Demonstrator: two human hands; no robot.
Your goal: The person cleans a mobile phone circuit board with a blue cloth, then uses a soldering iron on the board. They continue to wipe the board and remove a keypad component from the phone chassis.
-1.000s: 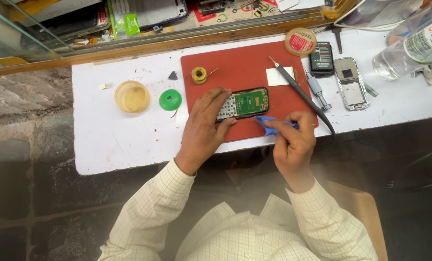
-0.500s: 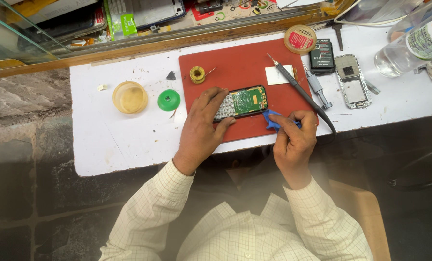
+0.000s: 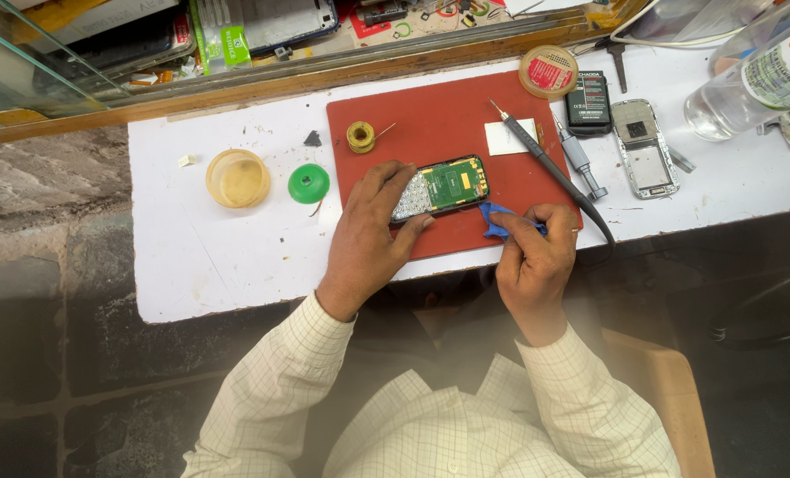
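Note:
An opened phone [image 3: 441, 186] with its green circuit board and silvery keypad showing lies on a red mat [image 3: 430, 124]. My left hand [image 3: 370, 232] grips the phone's keypad end and holds it against the mat. My right hand [image 3: 535, 258] pinches a small blue tool [image 3: 498, 219] whose tip sits at the phone's lower right corner.
On the white table [image 3: 191, 257] lie a soldering iron [image 3: 545, 164], a solder spool [image 3: 360, 136], a white patch [image 3: 510, 137], a yellow dish [image 3: 237, 178], a green cap [image 3: 309, 183], a round tin [image 3: 548, 71], a battery [image 3: 589, 102], a phone shell [image 3: 644, 148], a screwdriver [image 3: 581, 161] and a plastic bottle [image 3: 753, 80].
My right hand has brought the blue tool leftward and up, closer to the phone's corner. My left hand stays on the phone.

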